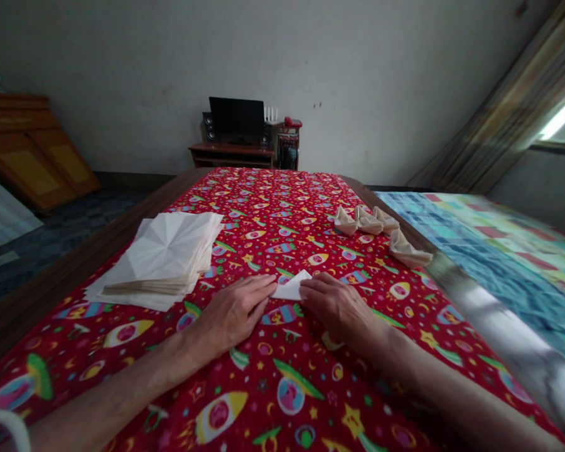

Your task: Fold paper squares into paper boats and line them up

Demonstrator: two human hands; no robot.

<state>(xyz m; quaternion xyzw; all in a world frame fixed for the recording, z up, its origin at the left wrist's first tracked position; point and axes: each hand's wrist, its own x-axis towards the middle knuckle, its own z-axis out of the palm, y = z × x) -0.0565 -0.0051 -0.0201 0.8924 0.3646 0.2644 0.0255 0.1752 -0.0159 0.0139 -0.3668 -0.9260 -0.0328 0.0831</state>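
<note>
Hands [239,307] [339,307], two, touch one paper [292,289] near four folded shapes [368,221].

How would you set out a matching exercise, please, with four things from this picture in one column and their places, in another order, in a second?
Things
1. Paper stack
2. Small white paper
3. Black screen
4. Folded paper pieces

Places
A. On a brown stand by the far wall
B. Near the right edge of the red cloth
C. On the left side of the red cloth
D. Between the left hand and the right hand

Right pairs: 1-C, 2-D, 3-A, 4-B
</note>
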